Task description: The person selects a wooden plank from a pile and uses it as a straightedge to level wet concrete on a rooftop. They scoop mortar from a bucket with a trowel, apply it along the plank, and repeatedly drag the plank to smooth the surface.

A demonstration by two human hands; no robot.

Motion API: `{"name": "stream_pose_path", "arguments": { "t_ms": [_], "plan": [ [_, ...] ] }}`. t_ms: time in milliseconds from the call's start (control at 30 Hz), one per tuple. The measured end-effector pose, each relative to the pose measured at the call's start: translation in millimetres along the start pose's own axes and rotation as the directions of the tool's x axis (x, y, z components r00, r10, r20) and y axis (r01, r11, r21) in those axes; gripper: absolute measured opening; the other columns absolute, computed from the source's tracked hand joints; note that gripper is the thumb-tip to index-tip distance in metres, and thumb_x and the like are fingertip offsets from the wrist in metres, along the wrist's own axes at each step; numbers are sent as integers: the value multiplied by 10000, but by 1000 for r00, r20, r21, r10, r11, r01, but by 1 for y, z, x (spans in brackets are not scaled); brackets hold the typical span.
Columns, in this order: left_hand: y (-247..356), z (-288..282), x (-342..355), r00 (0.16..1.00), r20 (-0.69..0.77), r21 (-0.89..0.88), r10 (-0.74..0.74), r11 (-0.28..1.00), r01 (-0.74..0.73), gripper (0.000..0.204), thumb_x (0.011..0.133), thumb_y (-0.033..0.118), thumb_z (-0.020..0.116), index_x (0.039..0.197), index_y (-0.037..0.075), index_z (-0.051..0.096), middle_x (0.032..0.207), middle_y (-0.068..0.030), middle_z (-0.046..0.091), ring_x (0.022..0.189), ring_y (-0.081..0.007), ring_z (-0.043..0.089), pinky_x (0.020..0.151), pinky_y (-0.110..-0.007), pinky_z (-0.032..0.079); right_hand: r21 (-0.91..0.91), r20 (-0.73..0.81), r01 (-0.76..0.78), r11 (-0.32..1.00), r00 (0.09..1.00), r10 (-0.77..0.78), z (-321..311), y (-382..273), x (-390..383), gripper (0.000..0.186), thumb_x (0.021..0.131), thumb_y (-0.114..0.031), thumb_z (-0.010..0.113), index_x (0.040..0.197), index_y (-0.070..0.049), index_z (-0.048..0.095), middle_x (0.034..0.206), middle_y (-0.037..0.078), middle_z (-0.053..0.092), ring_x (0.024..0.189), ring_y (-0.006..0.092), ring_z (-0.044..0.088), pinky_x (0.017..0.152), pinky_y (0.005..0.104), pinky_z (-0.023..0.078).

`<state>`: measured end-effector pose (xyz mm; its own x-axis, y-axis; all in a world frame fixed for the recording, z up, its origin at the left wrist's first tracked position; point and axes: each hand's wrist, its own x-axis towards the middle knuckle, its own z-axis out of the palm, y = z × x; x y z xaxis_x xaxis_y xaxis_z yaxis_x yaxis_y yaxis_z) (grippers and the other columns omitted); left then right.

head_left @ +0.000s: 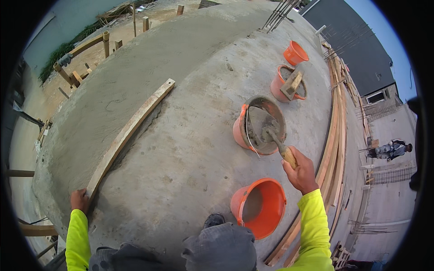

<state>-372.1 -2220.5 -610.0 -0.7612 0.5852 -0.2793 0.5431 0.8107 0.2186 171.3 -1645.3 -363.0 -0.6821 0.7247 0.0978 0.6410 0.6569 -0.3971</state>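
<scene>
My right hand (300,171) is closed round the wooden handle of a trowel (288,156). The trowel's metal end dips into grey mortar inside an orange bucket (239,128) with a wire handle. My left hand (80,200) grips the near end of a long wooden board (131,128). That board lies slantwise on the concrete, along the edge of a smoother, darker band of wet mortar (104,104). Closer to my knees, another orange bucket (266,212) stands tilted, with a little grey residue visible inside.
Farther off are an orange bucket (276,86) with a wooden float (293,84) across its rim and another orange bucket (296,53). Long timbers (334,153) run along the right. Rebar (278,16) sticks up at the far end. The slab drops off at left. A person (391,149) is far right.
</scene>
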Motion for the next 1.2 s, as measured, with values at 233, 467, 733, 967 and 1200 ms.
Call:
{"name": "stream_pose_path", "arguments": {
  "t_ms": [233, 467, 733, 967, 1200],
  "plan": [
    [-1, 6, 12, 996, -7, -61, 91, 994, -92, 194, 702, 67, 591, 844, -62, 623, 847, -331, 601, 843, -525, 602, 724, -500, 495, -396, 205, 179, 901, 973, -103, 6, 4, -52, 518, 813, -203, 783, 1297, -121, 617, 861, 115, 626, 686, 337, 649, 628, 443, 526],
    [-4, 0, 17, 989, 138, 30, 46, 998, -51, 398, 719, 61, 629, 1092, -48, 713, 945, -301, 675, 887, -463, 677, 830, -447, 546, -538, -13, -51, 841, 999, 53, 2, 74, 31, 499, 870, -232, 721, 1329, -135, 550, 909, 162, 648, 795, 388, 680, 677, 496, 543],
    [7, -2, 5, 999, 44, 5, 26, 1000, -26, 424, 729, 58, 621, 1132, -30, 718, 1040, -276, 700, 956, -437, 688, 915, -443, 535, -366, 217, -123, 922, 953, 213, 74, 59, 61, 490, 887, -262, 700, 1317, -64, 577, 1030, 251, 703, 943, 444, 679, 816, 525, 537],
    [15, -9, 10, 996, 92, -7, -6, 1000, 6, 410, 737, 66, 617, 1120, -48, 710, 1065, -288, 689, 992, -430, 691, 913, -435, 538, 225, 347, -454, 862, 864, 364, 63, 51, 38, 445, 897, -221, 715, 1285, -12, 654, 837, 125, 682, 687, 249, 654, 656, 366, 526],
    [23, -12, 0, 983, 109, -120, -144, 980, 157, 453, 770, 63, 615, 1201, -52, 692, 1195, -270, 681, 1094, -402, 687, 1027, -381, 509, 481, 390, -577, 660, 815, 429, 30, 34, 15, 493, 870, -150, 706, 1332, 10, 642, 765, 12, 603, 563, 76, 541, 513, 231, 452]
  ]
}}
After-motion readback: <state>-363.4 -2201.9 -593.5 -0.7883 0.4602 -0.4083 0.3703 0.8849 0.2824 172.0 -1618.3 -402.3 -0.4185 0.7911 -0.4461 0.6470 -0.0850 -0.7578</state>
